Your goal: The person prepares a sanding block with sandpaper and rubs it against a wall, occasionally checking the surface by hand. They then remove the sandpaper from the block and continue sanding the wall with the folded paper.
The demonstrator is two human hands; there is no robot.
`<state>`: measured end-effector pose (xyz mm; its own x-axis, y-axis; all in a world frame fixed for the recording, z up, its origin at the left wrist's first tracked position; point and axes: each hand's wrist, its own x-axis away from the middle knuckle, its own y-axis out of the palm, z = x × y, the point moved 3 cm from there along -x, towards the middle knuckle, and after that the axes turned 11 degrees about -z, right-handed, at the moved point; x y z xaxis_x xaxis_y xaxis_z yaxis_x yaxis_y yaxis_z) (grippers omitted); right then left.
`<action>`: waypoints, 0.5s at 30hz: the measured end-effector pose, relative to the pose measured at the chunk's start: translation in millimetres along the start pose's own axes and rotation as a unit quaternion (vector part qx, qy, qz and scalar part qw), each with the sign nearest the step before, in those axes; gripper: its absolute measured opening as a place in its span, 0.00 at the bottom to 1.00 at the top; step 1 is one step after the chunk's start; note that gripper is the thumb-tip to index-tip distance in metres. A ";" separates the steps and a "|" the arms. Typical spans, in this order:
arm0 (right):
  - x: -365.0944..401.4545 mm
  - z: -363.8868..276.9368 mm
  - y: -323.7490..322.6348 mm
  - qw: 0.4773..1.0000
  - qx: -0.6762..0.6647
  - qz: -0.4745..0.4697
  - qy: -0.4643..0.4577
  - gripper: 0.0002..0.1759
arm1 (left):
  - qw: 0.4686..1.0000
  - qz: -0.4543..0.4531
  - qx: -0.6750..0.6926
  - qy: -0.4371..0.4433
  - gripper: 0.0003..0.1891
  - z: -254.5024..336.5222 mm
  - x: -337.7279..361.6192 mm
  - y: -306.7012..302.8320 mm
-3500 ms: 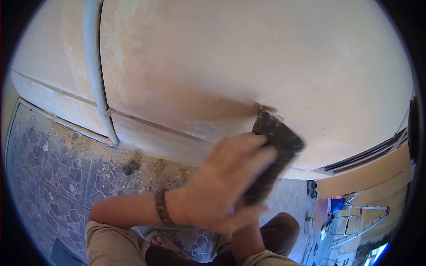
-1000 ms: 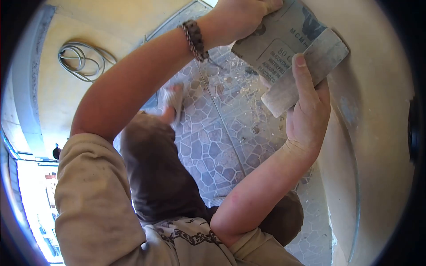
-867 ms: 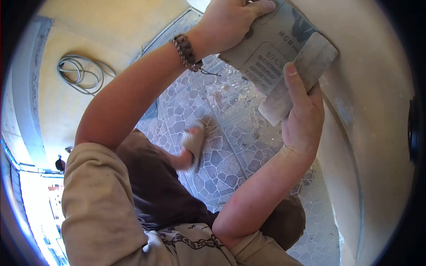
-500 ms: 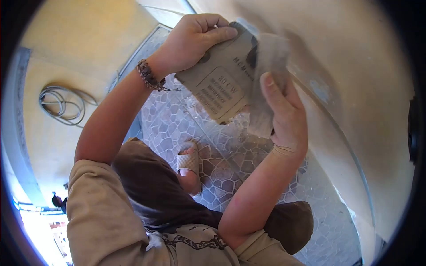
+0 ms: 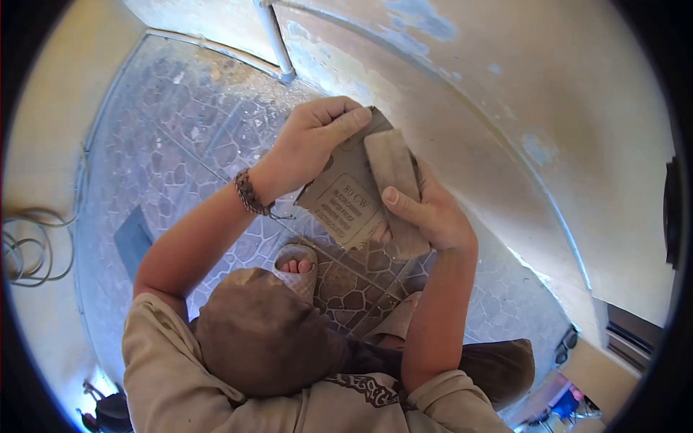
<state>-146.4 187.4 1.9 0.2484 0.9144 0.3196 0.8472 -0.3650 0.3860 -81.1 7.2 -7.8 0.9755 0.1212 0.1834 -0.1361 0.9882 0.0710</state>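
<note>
My left hand [image 5: 310, 148] pinches the upper edge of a worn sheet of sandpaper [image 5: 345, 206], thumb on the near face. Its printed back, marked "80 CW", faces me, and the lower edge is ragged. My right hand [image 5: 440, 220] is closed round a flat, dusty brown rectangular block [image 5: 393, 162], the thumb lying across its front. The block overlaps the right part of the sheet. A fingertip shows below the sheet; whether the right fingers also grip the paper behind is hidden.
A pale wall [image 5: 476, 130] with patchy paint curves along the right. White pipe [image 5: 274, 40] runs down to the floor corner ahead. A flat grey piece [image 5: 133, 238] lies on the stone-patterned floor [image 5: 209, 137], and a coiled hose [image 5: 32, 249] is at the left.
The view has tilted forward, bringing the floor corner and pipe in. Both hands appear lower in the picture. The block now lies over the sheet's right side at a different tilt.
</note>
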 end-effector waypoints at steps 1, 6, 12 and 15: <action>-3.3 5.0 3.1 0.999 -0.008 0.009 0.033 0.44 | 0.999 -0.007 0.034 0.021 0.13 -12.9 0.3 -4.4; -29.1 39.4 13.3 0.990 0.081 0.098 0.060 0.43 | 0.986 0.017 0.156 0.057 0.12 -58.0 13.8 -18.0; -52.0 64.7 5.6 0.961 0.175 0.158 0.146 0.40 | 0.953 0.033 0.297 0.038 0.14 -92.1 25.9 -17.3; -54.9 68.5 12.0 0.951 0.203 0.174 0.157 0.42 | 0.965 -0.008 0.261 -0.005 0.18 -100.8 28.5 -16.6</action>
<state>-117.7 144.8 -70.3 0.4487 0.6302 0.6337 0.8666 -0.4801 -0.1361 -33.6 3.8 -102.7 0.9768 0.1039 0.1871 -0.1928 0.8071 0.5581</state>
